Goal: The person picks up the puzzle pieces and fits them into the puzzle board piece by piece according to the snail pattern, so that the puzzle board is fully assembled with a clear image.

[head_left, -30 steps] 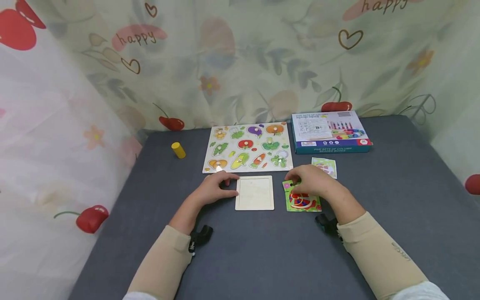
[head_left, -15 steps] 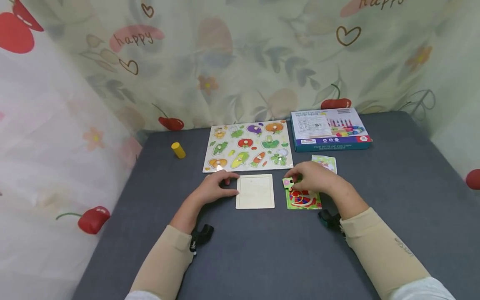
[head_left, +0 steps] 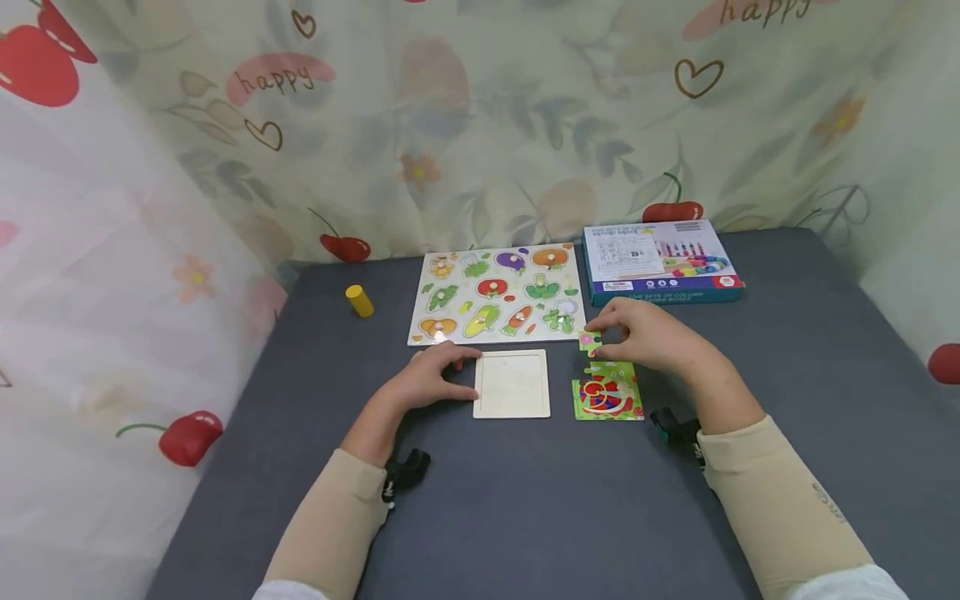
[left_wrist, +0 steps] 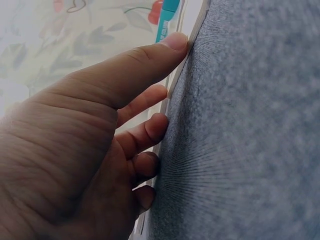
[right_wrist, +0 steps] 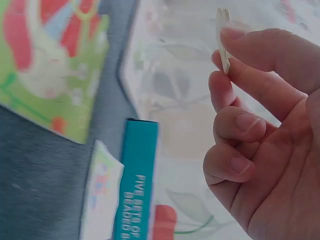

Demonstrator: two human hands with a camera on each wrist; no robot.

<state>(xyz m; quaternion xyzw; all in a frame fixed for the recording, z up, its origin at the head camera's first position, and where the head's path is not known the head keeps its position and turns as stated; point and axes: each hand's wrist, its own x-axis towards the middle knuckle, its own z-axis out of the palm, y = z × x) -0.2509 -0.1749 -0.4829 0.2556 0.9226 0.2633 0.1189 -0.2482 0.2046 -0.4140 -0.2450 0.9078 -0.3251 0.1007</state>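
Note:
A pale square wooden puzzle tray (head_left: 512, 384) lies flat on the table with no pieces inside. My left hand (head_left: 422, 381) is at its left side; the thumb and forefinger, spread apart, touch the tray's edge, as the left wrist view also shows. To the right lies a green and red jigsaw picture (head_left: 609, 396), its upper left corner lacking a piece. Above that gap, my right hand (head_left: 651, 336) pinches a small green jigsaw piece (head_left: 588, 340) with a pink flower between thumb and forefinger. In the right wrist view this jigsaw piece (right_wrist: 223, 42) appears edge-on, raised off the table.
Behind the tray lies a white vegetable puzzle board (head_left: 496, 293). A flat teal and white box (head_left: 660, 262) stands at the back right. A yellow cylinder (head_left: 359, 301) is at the back left. A small printed card (right_wrist: 102, 192) lies beside the jigsaw picture, hidden by my right hand in the head view.
My right hand has lifted the corner jigsaw piece out of the picture and carried it up and slightly away, toward the back. The left hand and the tray have stayed put.

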